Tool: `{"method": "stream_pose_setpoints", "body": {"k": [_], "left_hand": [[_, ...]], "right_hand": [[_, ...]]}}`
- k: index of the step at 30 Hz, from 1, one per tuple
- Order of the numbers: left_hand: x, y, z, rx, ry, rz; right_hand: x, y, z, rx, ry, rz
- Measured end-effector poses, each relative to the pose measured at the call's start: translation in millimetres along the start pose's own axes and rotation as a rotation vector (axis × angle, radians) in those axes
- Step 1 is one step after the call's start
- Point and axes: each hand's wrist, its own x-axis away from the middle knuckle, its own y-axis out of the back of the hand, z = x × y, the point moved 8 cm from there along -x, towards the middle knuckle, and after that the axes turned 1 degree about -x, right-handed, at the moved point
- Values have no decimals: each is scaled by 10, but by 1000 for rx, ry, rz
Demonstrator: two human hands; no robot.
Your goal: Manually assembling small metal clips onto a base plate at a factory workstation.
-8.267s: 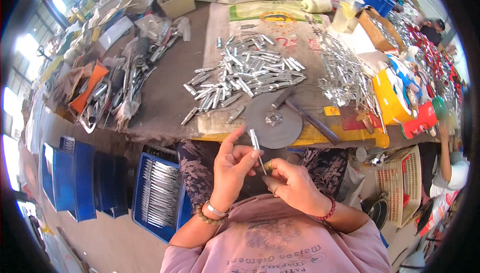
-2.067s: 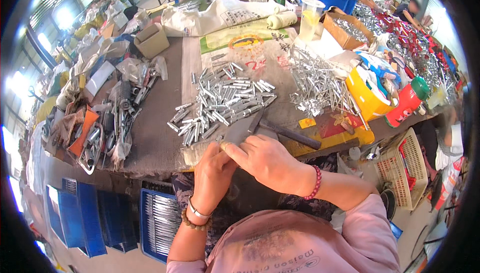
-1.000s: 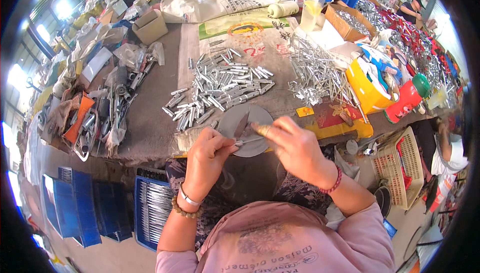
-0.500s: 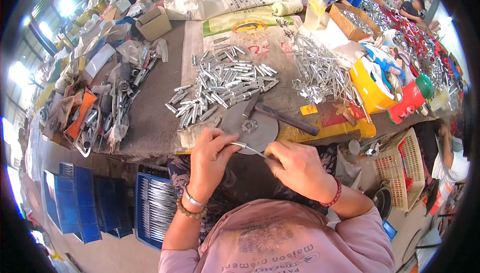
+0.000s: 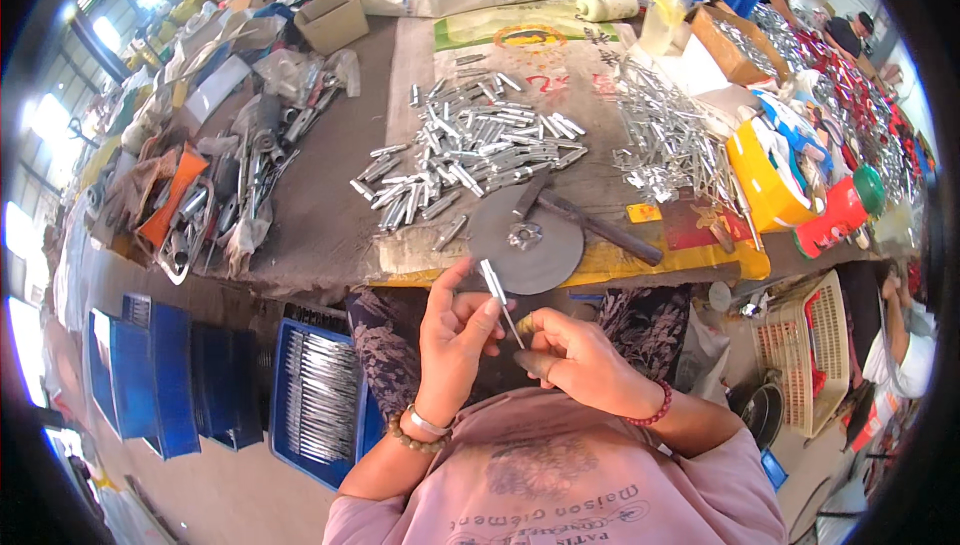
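Observation:
A slim silvery metal tube (image 5: pixel 493 280) with a thin rod (image 5: pixel 512 326) running out of its lower end is held between my hands, tilted, in front of the table edge. My left hand (image 5: pixel 458 330) is curled at the tube, thumb and fingers closed about its lower part, index finger raised beside it. The rod's lower end is pinched between thumb and fingers of my right hand (image 5: pixel 580 353). Just beyond lies a round grey metal plate (image 5: pixel 550 260) with a small metal fitting (image 5: pixel 524 235) at its middle. A hammer (image 5: pixel 600 229) rests across the plate's far right side.
Behind the plate lies a pile of short metal tubes (image 5: pixel 465 140), with thin rods (image 5: pixel 665 125) heaped to its right. Tools clutter the left, near an orange-handled tool (image 5: pixel 184 190). A red jar (image 5: pixel 838 213) stands at right. Below left, a blue crate (image 5: pixel 282 435) holds finished-looking metal pieces.
The tube and rod have swung from nearly level to steep, tube end up. My right hand has moved lower and nearer to me. The view has shifted slightly.

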Motion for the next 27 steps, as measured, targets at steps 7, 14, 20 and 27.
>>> {"method": "stream_pose_setpoints", "body": {"k": [7, 14, 20, 27], "left_hand": [[105, 430, -185, 97, -75, -80], [546, 2304, 251, -12, -94, -654], [1213, 4118, 1306, -145, 198, -1011], [1196, 4862, 1548, -210, 247, -1087]], "right_hand": [[-54, -1, 172, 108, 178, -52], [-229, 641, 224, 12, 216, -335], [-304, 648, 176, -17, 231, -343], [-303, 688, 98, -21, 226, -359]]}}
